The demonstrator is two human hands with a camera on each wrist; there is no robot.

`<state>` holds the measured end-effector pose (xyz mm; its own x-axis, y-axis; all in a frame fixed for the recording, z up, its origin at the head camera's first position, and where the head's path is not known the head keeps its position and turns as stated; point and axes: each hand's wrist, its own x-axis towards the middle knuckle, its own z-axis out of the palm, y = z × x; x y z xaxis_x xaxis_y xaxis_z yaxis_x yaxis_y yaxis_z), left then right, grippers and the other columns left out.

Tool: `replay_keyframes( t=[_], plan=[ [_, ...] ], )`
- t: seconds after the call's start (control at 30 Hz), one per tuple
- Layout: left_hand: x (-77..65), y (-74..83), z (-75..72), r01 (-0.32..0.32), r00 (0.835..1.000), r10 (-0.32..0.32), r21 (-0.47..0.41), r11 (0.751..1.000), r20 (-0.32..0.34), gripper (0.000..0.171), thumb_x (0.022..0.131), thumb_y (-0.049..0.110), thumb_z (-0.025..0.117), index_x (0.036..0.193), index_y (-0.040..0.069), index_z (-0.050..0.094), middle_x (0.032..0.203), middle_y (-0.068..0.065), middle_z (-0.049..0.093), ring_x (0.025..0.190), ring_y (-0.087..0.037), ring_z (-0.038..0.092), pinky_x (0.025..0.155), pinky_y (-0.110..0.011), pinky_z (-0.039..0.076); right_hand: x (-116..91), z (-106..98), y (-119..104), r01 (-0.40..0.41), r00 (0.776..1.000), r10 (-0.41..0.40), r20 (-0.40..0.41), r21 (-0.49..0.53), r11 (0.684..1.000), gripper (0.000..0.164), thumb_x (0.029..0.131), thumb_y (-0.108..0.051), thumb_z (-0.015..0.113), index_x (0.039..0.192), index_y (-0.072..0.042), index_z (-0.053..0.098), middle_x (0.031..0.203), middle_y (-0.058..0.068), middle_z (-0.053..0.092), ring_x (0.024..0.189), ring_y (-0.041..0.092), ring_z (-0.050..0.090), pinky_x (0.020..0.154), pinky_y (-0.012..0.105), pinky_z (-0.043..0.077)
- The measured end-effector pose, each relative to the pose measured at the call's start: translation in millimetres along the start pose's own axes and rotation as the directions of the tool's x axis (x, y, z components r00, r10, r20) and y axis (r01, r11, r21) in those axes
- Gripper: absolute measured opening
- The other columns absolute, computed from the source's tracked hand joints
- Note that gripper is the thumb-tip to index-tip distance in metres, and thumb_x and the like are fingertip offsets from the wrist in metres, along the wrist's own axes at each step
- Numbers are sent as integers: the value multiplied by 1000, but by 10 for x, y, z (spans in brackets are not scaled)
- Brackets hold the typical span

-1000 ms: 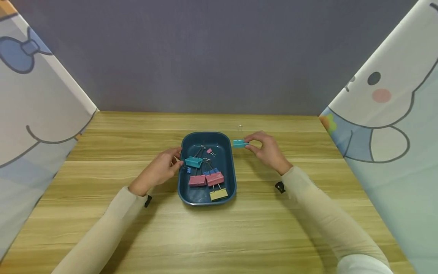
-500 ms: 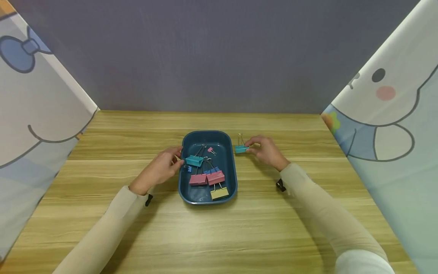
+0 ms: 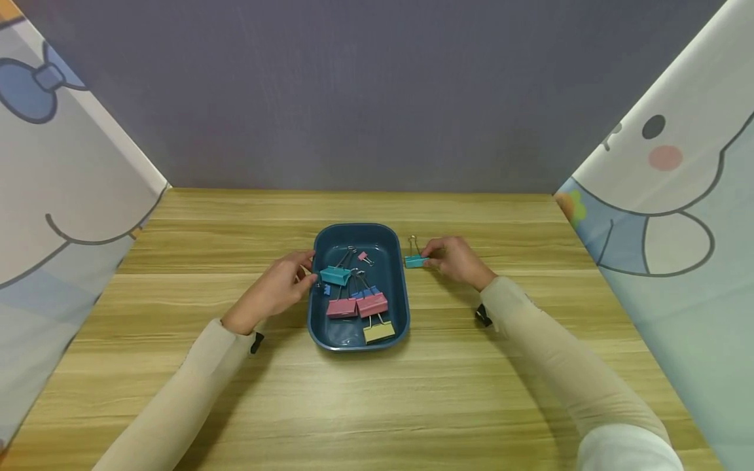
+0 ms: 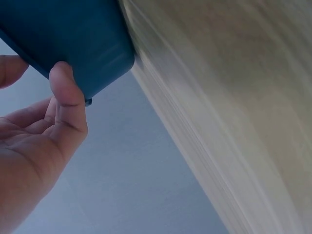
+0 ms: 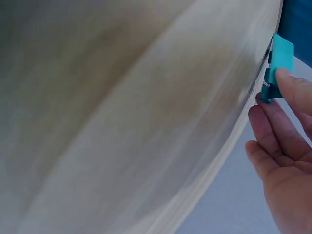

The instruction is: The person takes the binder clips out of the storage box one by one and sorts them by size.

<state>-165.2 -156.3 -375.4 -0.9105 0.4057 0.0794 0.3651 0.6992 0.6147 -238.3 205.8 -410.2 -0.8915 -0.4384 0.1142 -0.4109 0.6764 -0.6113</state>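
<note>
My right hand (image 3: 456, 261) pinches the right end of a teal binder clip (image 3: 415, 261) just outside the tray's right side. Its wire handles point away toward the back wall. In the right wrist view, the thumb presses the face of the clip (image 5: 282, 56), with fingertips at its lower end, low by the tabletop. My left hand (image 3: 277, 288) touches the left rim of a dark blue tray (image 3: 358, 347). The left wrist view has the thumb against the tray's outer wall (image 4: 97, 39). Inside lie another teal clip (image 3: 335, 275), two pink clips (image 3: 372, 305) and a yellow clip (image 3: 379, 332).
Smaller clips also lie in the tray: a small pink clip (image 3: 362, 256), a small blue clip (image 3: 326, 290) and a blue clip partly covered by the pink ones. The wooden table (image 3: 377, 405) ends at a grey back wall (image 3: 365, 98). Printed cloth panels (image 3: 695, 261) flank it.
My right hand has lowered the teal clip toward the tabletop and slightly nearer to me, beside the tray. The left hand has stayed at the tray's left rim.
</note>
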Motion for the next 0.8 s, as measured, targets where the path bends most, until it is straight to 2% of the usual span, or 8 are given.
replay_keyframes(
  t=[0.2,0.63,0.8],
  plan=[
    [6,-6,-3,-2,1000,2,10,1000,2,48,91,6,60,133,-11,44,103,-16,60,80,-21,57,66,-33,48,9,0,3,-55,998,56,39,-25,998,9,80,-6,75,88,-6,72,96,4,68,91,20,61,85,38,47],
    [18,-6,-6,5,1000,-5,9,1000,7,48,91,7,60,133,-11,44,103,-16,59,81,-22,57,66,-33,49,-1,-44,-20,-79,995,79,61,-1,997,17,78,-2,76,95,-3,70,103,8,66,100,25,60,89,40,45],
    [18,-13,-2,8,1000,-8,7,1000,9,48,91,7,60,133,-10,44,103,-15,59,81,-22,56,67,-33,49,-33,-100,-74,-102,993,100,67,29,994,21,81,-6,75,100,-4,68,107,9,65,105,26,58,93,43,43]
  ],
)
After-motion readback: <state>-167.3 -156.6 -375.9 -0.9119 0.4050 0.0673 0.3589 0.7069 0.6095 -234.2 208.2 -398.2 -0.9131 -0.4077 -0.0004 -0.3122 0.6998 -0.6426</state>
